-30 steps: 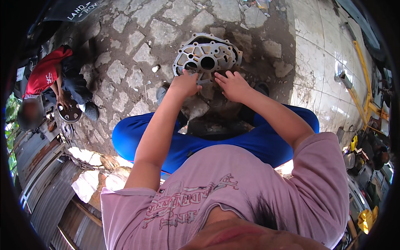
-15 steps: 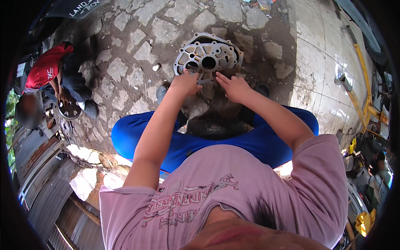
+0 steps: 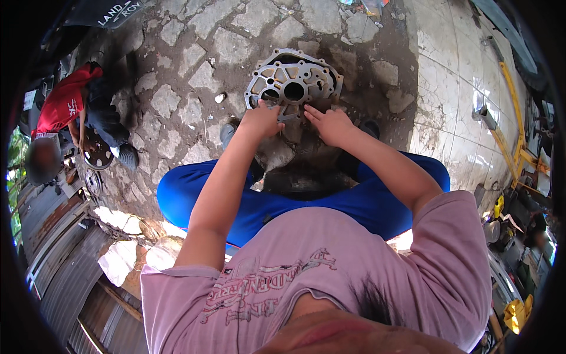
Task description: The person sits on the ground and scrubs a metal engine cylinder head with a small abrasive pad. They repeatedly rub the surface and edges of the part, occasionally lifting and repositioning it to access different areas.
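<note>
A grey cast-metal gearbox housing [image 3: 322, 89], with round bores and bolt holes round its rim, stands on the stone ground in front of me. My left hand [image 3: 262, 121] is at its near left edge, fingers bent over the rim and thumb toward the middle; the fingertips are partly hidden. At the near right edge, my right hand [image 3: 331, 125] touches the rim with its first fingers stretched out and apart. The other fingers of that hand are hard to make out. Both forearms reach forward over my blue trousers [image 3: 191, 190].
A person in a red shirt [image 3: 62, 106] crouches at the left, a hand at a round dark metal part [image 3: 99, 154]. Another ring-shaped part [image 3: 93, 182] lies nearby. Pale tiles [image 3: 445, 94] and a yellow metal frame [image 3: 512, 106] are at the right. Corrugated sheets [image 3: 62, 283] lie lower left.
The housing sits very slightly lower and further left in the picture. My hands stay at its near edge with little movement. The person at the left has shifted a little.
</note>
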### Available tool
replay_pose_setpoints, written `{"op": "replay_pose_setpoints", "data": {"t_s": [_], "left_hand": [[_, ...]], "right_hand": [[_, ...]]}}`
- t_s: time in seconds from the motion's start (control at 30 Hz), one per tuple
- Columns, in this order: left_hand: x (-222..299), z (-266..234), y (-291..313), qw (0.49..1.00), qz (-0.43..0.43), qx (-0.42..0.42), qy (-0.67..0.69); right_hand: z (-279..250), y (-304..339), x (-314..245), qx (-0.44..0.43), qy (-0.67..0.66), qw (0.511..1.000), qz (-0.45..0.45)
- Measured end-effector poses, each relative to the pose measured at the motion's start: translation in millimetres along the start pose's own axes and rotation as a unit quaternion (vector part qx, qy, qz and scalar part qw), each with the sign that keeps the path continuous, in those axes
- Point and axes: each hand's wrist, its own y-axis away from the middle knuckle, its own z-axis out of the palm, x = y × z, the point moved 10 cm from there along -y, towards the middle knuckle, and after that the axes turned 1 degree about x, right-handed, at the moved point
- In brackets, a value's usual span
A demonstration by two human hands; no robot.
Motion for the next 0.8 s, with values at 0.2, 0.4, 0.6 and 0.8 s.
{"op": "replay_pose_setpoints", "data": {"t_s": [0.2, 0.4, 0.6, 0.8], "left_hand": [[0.9, -0.3, 0.4, 1.0, -0.005, -0.016, -0.001], [2.0, -2.9, 2.2, 1.0, -0.006, -0.006, 0.008], [1.3, 0.1, 3.5, 1.0, -0.008, -0.005, 0.003], [1.2, 3.7, 1.2, 1.0, -0.004, -0.01, 0.001]], "right_hand": [[-6.2, 1.2, 0.5, -0.002, 0.021, 1.0, 0.008], [-0.2, -3.2, 3.3, -0.009, -0.029, 1.0, 0.006], [-6.0, 1.2, 4.8, -0.01, -0.033, 0.999, -0.009], [-6.9, 1.9, 5.8, -0.024, -0.031, 0.999, 0.002]]}}
